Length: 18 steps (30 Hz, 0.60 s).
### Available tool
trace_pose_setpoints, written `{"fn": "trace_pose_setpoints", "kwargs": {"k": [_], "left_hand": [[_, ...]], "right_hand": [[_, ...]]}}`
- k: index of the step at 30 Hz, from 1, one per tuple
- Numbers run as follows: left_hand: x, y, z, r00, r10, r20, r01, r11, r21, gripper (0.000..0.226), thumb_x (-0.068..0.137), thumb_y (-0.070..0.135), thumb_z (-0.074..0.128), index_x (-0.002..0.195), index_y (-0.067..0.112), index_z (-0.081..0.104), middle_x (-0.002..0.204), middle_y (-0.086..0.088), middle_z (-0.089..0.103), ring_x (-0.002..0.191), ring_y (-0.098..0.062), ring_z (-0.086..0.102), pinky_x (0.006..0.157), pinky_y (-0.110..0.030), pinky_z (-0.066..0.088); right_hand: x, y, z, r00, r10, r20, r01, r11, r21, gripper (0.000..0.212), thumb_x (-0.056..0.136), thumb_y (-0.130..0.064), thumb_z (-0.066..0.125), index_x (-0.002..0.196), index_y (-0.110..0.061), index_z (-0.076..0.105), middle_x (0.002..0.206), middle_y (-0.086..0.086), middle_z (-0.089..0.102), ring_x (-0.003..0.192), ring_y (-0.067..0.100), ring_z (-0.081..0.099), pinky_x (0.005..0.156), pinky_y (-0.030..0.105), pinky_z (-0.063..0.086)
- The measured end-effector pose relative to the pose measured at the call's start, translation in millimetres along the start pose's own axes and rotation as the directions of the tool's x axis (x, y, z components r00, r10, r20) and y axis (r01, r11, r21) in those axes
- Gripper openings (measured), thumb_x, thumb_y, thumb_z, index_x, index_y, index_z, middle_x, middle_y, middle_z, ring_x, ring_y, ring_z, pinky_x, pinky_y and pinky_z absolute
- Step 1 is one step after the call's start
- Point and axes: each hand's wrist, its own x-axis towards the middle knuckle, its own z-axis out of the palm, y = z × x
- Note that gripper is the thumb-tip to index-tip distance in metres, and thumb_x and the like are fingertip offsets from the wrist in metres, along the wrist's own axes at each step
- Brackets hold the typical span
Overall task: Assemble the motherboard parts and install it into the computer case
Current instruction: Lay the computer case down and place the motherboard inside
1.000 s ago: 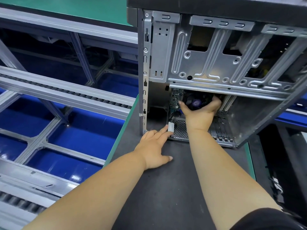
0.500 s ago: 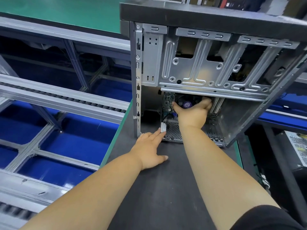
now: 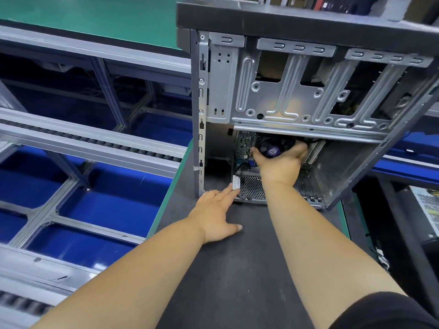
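Note:
An open metal computer case (image 3: 280, 100) stands on the dark mat, its drive cage facing me. Deep inside, under the cage, sits the green motherboard (image 3: 243, 148) with its black CPU fan (image 3: 273, 149), which has a purple label. My right hand (image 3: 281, 162) reaches into the case and grips the fan between thumb and fingers. My left hand (image 3: 215, 216) lies flat on the mat in front of the case, its straight fingertips touching a small white tag (image 3: 236, 182) at the case's lower edge. Most of the motherboard is hidden by the cage.
The dark mat (image 3: 237, 269) has green edges. To the left run aluminium conveyor rails (image 3: 90, 143) over blue bins (image 3: 107, 205). A green bench top (image 3: 95, 17) lies beyond. A power supply unit (image 3: 427, 210) sits at the far right, below the bench.
The view has drifted a little; the case sits slightly lower and further left in the frame. Both hands hold the same places.

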Motion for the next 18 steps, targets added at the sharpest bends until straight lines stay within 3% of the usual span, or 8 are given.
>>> {"fn": "trace_pose_setpoints", "kwargs": {"k": [5, 7, 10, 12, 13, 14, 16, 18], "left_hand": [[-7.4, -3.2, -1.6, 0.999, 0.044, -0.021, -0.046, 0.994, -0.096, 0.083, 0.090, 0.051, 0.054, 0.152, 0.042, 0.000, 0.162, 0.012, -0.001, 0.148, -0.015, 0.001, 0.117, -0.026, -0.006], [-14.6, -7.4, -3.2, 0.994, 0.038, -0.101, -0.057, 0.978, -0.199, 0.072, 0.093, 0.044, 0.053, 0.152, 0.042, 0.013, 0.161, 0.013, 0.010, 0.148, -0.013, 0.007, 0.121, -0.030, 0.005], [-26.4, -11.7, -9.2, 0.947, -0.039, -0.317, -0.050, 0.962, -0.270, 0.045, 0.093, 0.036, 0.055, 0.138, 0.038, 0.047, 0.141, 0.015, 0.046, 0.133, -0.007, 0.037, 0.111, -0.023, 0.029], [-33.2, -11.5, -16.7, 0.869, -0.165, -0.466, -0.005, 0.940, -0.342, 0.017, 0.091, 0.034, 0.057, 0.106, 0.038, 0.062, 0.109, 0.019, 0.060, 0.103, 0.000, 0.054, 0.092, -0.024, 0.047], [-35.3, -11.8, -21.3, 0.819, -0.253, -0.514, 0.033, 0.916, -0.399, 0.003, 0.089, 0.037, 0.057, 0.091, 0.037, 0.060, 0.095, 0.019, 0.060, 0.089, 0.001, 0.056, 0.078, -0.024, 0.049], [-35.5, -11.7, -26.8, 0.755, -0.343, -0.559, 0.073, 0.891, -0.448, 0.008, 0.087, 0.040, 0.058, 0.083, 0.036, 0.054, 0.087, 0.018, 0.057, 0.081, -0.001, 0.055, 0.067, -0.022, 0.046], [-33.6, -13.6, -38.1, 0.652, -0.462, -0.602, 0.117, 0.845, -0.522, 0.020, 0.084, 0.044, 0.062, 0.083, 0.034, 0.044, 0.088, 0.016, 0.050, 0.081, -0.005, 0.053, 0.060, -0.020, 0.038], [-28.2, -13.1, -50.4, 0.618, -0.516, -0.593, 0.101, 0.800, -0.592, 0.032, 0.082, 0.042, 0.068, 0.102, 0.033, 0.044, 0.101, 0.013, 0.047, 0.093, -0.009, 0.052, 0.066, -0.021, 0.038]], "right_hand": [[2.2, 6.8, -11.3, 0.993, 0.046, 0.112, -0.055, 0.995, 0.084, 0.091, 0.061, -0.043, 0.092, 0.129, -0.009, 0.040, 0.131, 0.009, 0.052, 0.113, 0.027, 0.059, 0.087, 0.031, 0.049], [4.6, 12.2, -22.3, 0.980, 0.061, 0.190, -0.088, 0.987, 0.136, 0.075, 0.075, -0.034, 0.085, 0.135, -0.014, 0.044, 0.129, -0.001, 0.055, 0.115, 0.018, 0.056, 0.091, 0.026, 0.044], [1.9, 21.4, -47.1, 0.975, 0.083, 0.205, -0.125, 0.972, 0.197, 0.037, 0.092, -0.020, 0.068, 0.128, -0.019, 0.057, 0.116, -0.012, 0.060, 0.108, 0.007, 0.059, 0.094, 0.025, 0.046], [-1.1, 27.0, -65.7, 0.985, 0.091, 0.144, -0.118, 0.973, 0.197, 0.018, 0.095, -0.016, 0.059, 0.109, -0.025, 0.065, 0.100, -0.016, 0.067, 0.093, 0.003, 0.063, 0.089, 0.025, 0.050], [-1.5, 29.7, -75.2, 0.991, 0.088, 0.104, -0.104, 0.982, 0.157, 0.015, 0.095, -0.017, 0.057, 0.101, -0.029, 0.065, 0.092, -0.018, 0.066, 0.085, 0.002, 0.062, 0.083, 0.025, 0.051], [-0.7, 33.1, -85.6, 0.995, 0.086, 0.056, -0.092, 0.989, 0.116, 0.013, 0.094, -0.020, 0.056, 0.095, -0.031, 0.063, 0.086, -0.018, 0.064, 0.079, 0.002, 0.060, 0.076, 0.026, 0.051], [3.0, 42.8, -109.5, 0.991, 0.102, -0.084, -0.096, 0.993, 0.065, 0.008, 0.092, -0.026, 0.055, 0.091, -0.033, 0.057, 0.081, -0.015, 0.061, 0.072, 0.006, 0.057, 0.068, 0.030, 0.048], [11.0, 56.0, -132.9, 0.963, 0.124, -0.239, -0.116, 0.992, 0.048, 0.011, 0.088, -0.030, 0.058, 0.096, -0.027, 0.052, 0.084, -0.007, 0.055, 0.073, 0.014, 0.052, 0.070, 0.035, 0.047]]}}
